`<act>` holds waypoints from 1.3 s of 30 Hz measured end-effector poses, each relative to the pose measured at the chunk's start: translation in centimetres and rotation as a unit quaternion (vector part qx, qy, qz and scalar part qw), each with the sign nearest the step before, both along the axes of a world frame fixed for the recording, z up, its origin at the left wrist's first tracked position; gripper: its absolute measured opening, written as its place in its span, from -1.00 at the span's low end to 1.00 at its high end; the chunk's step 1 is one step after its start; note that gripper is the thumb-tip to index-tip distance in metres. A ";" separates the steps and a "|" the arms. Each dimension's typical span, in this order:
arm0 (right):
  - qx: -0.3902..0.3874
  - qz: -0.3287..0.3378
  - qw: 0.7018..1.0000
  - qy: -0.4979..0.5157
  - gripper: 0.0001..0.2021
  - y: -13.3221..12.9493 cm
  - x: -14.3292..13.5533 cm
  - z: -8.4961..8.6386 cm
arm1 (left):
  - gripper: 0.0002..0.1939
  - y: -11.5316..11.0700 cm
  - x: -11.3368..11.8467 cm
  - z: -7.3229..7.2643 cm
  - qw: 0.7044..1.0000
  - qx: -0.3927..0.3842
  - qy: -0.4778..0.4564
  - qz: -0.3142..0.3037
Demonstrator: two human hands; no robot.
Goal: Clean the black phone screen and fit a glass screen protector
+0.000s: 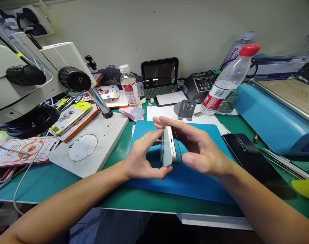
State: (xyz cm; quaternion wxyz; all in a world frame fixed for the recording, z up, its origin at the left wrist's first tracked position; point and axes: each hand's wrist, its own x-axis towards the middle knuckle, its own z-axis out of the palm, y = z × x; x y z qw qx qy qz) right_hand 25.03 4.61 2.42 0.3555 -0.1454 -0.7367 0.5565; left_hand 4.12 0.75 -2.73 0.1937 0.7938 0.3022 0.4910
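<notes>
Phone (172, 145) sits edge-up between both hands over the blue mat (195, 188) on the green bench (118, 198), its port end facing the camera. Fingers of the left hand (141, 156) grasp it by its upper and lower edges. The right hand (205, 147) curves around the other side; whether its fingers grip, I cannot tell. Beyond the mat stands a dark metal stand (187, 110).

Green tabletop (113, 200) bearing blue mat (197, 184), microscope base (111, 134)
</notes>
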 end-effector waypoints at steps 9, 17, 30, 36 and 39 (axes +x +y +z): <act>0.008 -0.007 1.000 -0.004 -0.28 -0.2 -0.3 0.5 | -0.07 -0.1 0.0 0.1 1.000 -0.009 -0.003 0.006; 0.005 -0.024 1.000 -0.007 -0.27 -0.3 -0.4 0.2 | -0.07 -0.1 0.0 0.1 1.000 -0.005 -0.010 0.004; -0.007 -0.023 0.999 0.026 -0.26 0.1 -0.3 -0.6 | -0.03 0.1 -0.1 -0.3 1.000 -0.004 -0.028 -0.007; -0.006 -0.023 0.999 0.025 -0.23 0.2 -0.2 -0.9 | -0.02 0.1 -0.1 -0.2 0.999 -0.021 -0.026 -0.007; -0.006 -0.021 0.999 0.026 -0.22 0.3 -0.1 -1.0 | -0.02 0.1 -0.1 -0.3 0.999 -0.021 -0.023 -0.007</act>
